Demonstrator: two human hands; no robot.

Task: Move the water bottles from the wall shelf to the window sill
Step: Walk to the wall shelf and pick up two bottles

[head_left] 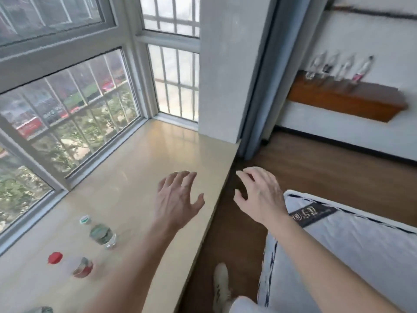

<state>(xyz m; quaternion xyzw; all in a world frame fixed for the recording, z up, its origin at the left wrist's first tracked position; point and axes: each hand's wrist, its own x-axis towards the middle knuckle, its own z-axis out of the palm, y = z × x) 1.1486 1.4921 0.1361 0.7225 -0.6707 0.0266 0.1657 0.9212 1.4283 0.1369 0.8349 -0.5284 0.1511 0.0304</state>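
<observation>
Several clear water bottles [343, 67] stand in a row on the brown wall shelf [345, 100] at the upper right, blurred. On the pale window sill [158, 154] at the lower left stand two bottles seen from above: one with a green label [101, 233] and one with a red cap and label [72, 264]. Part of a third shows at the bottom edge [41, 310]. My left hand [178, 199] hovers open above the sill, fingers spread. My right hand [259, 195] is open over the wood floor, just past the sill's edge. Neither hand holds anything.
A grey pillar [228, 71] and a blue curtain [266, 82] stand between the sill and the shelf. A mattress corner [338, 245] fills the lower right. Brown wood floor [327, 166] lies between the mattress and the shelf wall. My shoe [222, 283] is on the floor by the sill.
</observation>
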